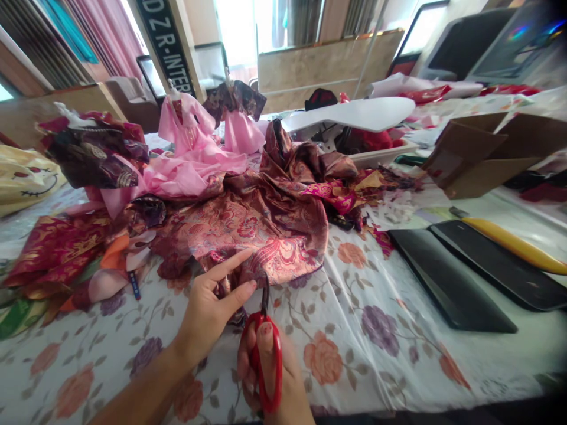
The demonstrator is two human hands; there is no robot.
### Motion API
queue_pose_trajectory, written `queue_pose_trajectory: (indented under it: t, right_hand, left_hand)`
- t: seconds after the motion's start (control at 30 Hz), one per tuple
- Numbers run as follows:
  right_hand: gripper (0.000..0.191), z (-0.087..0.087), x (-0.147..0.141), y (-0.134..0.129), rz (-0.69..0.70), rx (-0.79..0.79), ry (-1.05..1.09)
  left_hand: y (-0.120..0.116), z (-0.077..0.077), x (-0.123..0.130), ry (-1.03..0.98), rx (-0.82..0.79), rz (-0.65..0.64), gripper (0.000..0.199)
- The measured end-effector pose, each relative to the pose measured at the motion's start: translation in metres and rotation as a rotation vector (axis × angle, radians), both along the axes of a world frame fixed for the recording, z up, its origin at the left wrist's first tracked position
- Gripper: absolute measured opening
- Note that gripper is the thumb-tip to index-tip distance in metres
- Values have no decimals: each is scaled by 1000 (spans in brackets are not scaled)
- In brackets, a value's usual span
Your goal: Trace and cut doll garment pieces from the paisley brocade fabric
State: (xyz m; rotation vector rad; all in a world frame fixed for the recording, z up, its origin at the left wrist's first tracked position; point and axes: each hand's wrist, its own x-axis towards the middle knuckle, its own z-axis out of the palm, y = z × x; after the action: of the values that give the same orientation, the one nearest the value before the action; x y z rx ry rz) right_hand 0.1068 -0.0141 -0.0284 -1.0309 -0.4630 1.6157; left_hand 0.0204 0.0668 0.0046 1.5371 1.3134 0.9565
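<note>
Red-handled scissors are in my right hand, with its thumb and fingers through the loops. Their dark blades reach up to the near edge of a shiny copper-and-pink brocade fabric; the blade tips are partly hidden by it. My left hand lies on the same edge just left of the blades. Its thumb and index finger are stretched out and apart on the cloth; the other fingers are mostly hidden. The fabric is spread in folds over a flowered tablecloth.
Small pink dresses on stands are behind the fabric. Magenta-gold cloth and a blue marker lie at left. Dark flat panels, a yellow curved object and an opened cardboard box are at right.
</note>
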Motion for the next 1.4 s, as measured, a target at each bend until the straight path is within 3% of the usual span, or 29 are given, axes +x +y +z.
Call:
queue_pose_trajectory:
  t: [0.3, 0.67, 0.93, 1.4]
  right_hand:
    - [60, 2, 2, -2, 24, -22, -37]
    - [62, -11, 1, 8, 38, 17, 61]
    - [58, -2, 8, 11, 30, 41, 52]
    - [61, -1, 5, 7, -11, -26, 0]
  left_hand:
    - [-2, 2, 1, 24, 30, 25, 47]
    - [-5, -3, 1, 16, 0, 17, 48]
    - [-3, -7, -2, -4, -4, 13, 49]
    - [-4, -1, 3, 20, 2, 47, 50]
